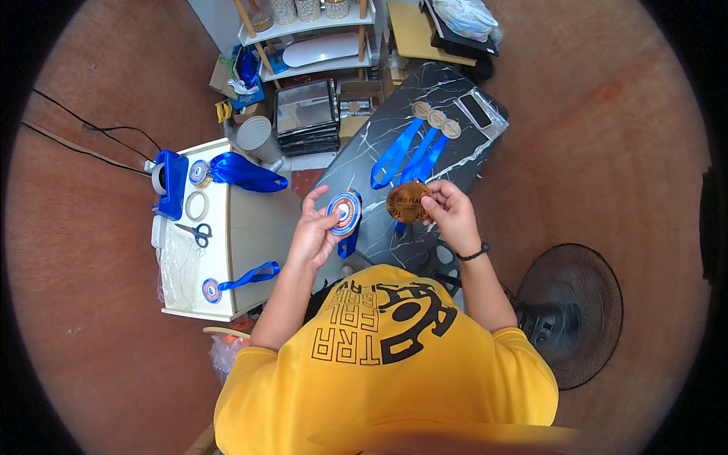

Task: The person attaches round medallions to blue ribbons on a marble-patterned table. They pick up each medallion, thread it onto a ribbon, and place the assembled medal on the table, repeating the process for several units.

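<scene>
1. Left hand (311, 231), mid-frame, grips at least one round, blue-and-red-faced medal (344, 213).
2. Right hand (449, 212), centre, pinches one bronze-coloured metal disc medal (406, 203).
3. Three round bronze-coloured medals (437, 119), with satiny blue ribbons (432, 155), lie upper centre on one black, white-veined counter (379, 129).

blue ribbon (348, 244) partly hidden, jars (309, 10) cut off above

A: ok so what's the look here?
B: Bright yellow shirt (394, 394), short sleeves (523, 360), big black print (353, 334). Blocky outlined letters next to some chunky solid shapes (440, 326).
A: lol nice, and the right wrist (470, 244)?
B: Thin black bracelet (474, 254), little round bump on it.
</scene>
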Available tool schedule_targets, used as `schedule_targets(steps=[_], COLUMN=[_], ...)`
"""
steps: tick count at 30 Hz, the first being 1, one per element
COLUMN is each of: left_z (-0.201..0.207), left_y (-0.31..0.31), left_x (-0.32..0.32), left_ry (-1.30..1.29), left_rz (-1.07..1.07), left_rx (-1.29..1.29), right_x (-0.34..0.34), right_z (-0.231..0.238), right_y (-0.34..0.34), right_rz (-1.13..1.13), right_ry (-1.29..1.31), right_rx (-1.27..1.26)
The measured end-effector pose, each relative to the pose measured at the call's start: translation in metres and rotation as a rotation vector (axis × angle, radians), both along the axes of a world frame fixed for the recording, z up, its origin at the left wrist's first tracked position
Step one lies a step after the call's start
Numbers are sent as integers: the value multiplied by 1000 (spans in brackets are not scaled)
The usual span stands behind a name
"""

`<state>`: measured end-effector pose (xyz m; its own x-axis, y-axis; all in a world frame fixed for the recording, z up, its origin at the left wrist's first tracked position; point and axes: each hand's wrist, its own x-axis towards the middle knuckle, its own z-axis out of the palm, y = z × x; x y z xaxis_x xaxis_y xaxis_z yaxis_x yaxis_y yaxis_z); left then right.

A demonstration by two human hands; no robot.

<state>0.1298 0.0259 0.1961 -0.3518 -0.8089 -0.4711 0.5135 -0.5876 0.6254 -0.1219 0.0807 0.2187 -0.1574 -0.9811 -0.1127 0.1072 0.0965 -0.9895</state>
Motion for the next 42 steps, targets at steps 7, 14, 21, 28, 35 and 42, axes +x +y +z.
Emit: schedule_targets(steps=[7, 14, 21, 28, 35, 42], left_z=[-30, -54, -21, 24, 44, 39], left_y=[15, 55, 48, 33, 24, 40], left_x=[68, 124, 106, 55, 54, 53], left_ry=[154, -102, 321, 613, 278, 299], left_rz=[-415, -628, -390, -179, -429, -527], left_rx=[412, 566, 235, -524, -1060, -761], right_x=[10, 16, 34, 66, 83, 95], right_z=[-8, -12, 47, 81, 94, 103], right_y=[10, 15, 9, 21, 17, 16], right_rz=[69, 285, 417, 505, 649, 616], right_ry=[-739, -1103, -517, -439, -759, -740], right_rx=[233, 501, 283, 196, 102, 103])
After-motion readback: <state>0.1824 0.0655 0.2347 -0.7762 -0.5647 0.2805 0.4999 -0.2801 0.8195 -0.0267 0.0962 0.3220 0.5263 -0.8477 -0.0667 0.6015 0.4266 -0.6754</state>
